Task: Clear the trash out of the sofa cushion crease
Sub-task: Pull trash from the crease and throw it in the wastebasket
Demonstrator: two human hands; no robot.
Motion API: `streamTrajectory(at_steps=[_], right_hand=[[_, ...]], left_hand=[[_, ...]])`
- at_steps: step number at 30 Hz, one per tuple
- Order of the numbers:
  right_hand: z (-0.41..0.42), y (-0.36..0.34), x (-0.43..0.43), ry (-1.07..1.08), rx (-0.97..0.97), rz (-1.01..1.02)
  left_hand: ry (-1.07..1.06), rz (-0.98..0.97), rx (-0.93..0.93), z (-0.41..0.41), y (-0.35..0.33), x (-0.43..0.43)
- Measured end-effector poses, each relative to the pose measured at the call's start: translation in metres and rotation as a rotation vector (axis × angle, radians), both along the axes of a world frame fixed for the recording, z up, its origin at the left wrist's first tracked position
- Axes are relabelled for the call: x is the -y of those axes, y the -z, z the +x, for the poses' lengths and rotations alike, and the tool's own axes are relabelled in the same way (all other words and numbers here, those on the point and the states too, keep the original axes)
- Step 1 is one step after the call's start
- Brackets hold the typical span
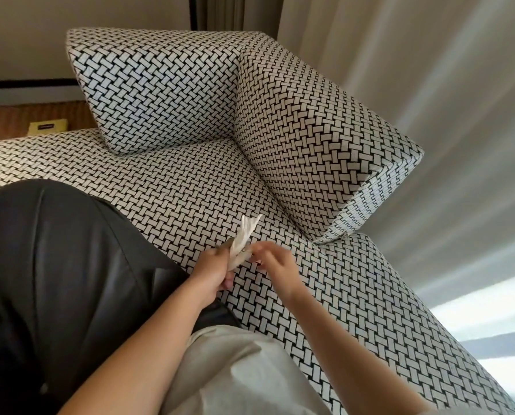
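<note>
A sofa with a black-and-white woven pattern fills the view; its seat cushion (190, 181) meets two back cushions at a crease (208, 142). My left hand (213, 269) is shut on a bunch of crumpled white tissue (244, 235) that sticks up from the fist. My right hand (275, 265) is just to the right, fingers bent, fingertips touching the tissue's lower end; whether it pinches a scrap I cannot tell. Both hands hover over the front part of the seat.
A black leather bag or cushion (55, 265) lies at the left, against my left forearm. Pale curtains (445, 85) hang at the right. A yellow box (48, 127) sits on the wooden floor behind the sofa. My light trousers (235, 369) are below.
</note>
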State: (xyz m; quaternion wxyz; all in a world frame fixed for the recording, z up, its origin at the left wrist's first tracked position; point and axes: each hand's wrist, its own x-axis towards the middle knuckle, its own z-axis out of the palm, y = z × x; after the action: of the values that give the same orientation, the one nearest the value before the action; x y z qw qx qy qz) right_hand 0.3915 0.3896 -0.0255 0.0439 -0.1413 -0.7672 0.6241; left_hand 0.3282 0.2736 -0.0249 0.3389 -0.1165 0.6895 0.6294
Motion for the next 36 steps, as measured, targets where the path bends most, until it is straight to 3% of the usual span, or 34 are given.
streamTrajectory(at_steps=[2, 5, 8, 11, 19, 32, 36], right_hand=[[-0.005, 0.002, -0.02, 0.281, 0.033, 0.033], [-0.01, 0.02, -0.062, 0.607, 0.179, 0.297], [-0.004, 0.038, -0.097, 0.715, 0.364, 0.571], [0.003, 0.044, -0.113, 0.715, 0.531, 0.677], [-0.01, 0.034, -0.14, 0.688, 0.565, 0.538], [-0.01, 0.031, -0.152, 0.77, 0.587, 0.587], [-0.012, 0.035, -0.153, 0.828, 0.573, 0.46]], left_hand=[[-0.038, 0.034, -0.004, -0.001, 0.0, 0.002], [-0.035, 0.053, -0.018, -0.003, 0.002, 0.002], [-0.033, 0.068, -0.023, -0.003, 0.003, 0.002], [-0.034, 0.077, -0.026, -0.002, 0.004, 0.002], [-0.041, 0.074, -0.05, -0.003, 0.006, -0.001], [-0.045, 0.06, -0.062, -0.004, 0.008, -0.003], [-0.036, 0.06, -0.064, -0.003, 0.008, -0.004]])
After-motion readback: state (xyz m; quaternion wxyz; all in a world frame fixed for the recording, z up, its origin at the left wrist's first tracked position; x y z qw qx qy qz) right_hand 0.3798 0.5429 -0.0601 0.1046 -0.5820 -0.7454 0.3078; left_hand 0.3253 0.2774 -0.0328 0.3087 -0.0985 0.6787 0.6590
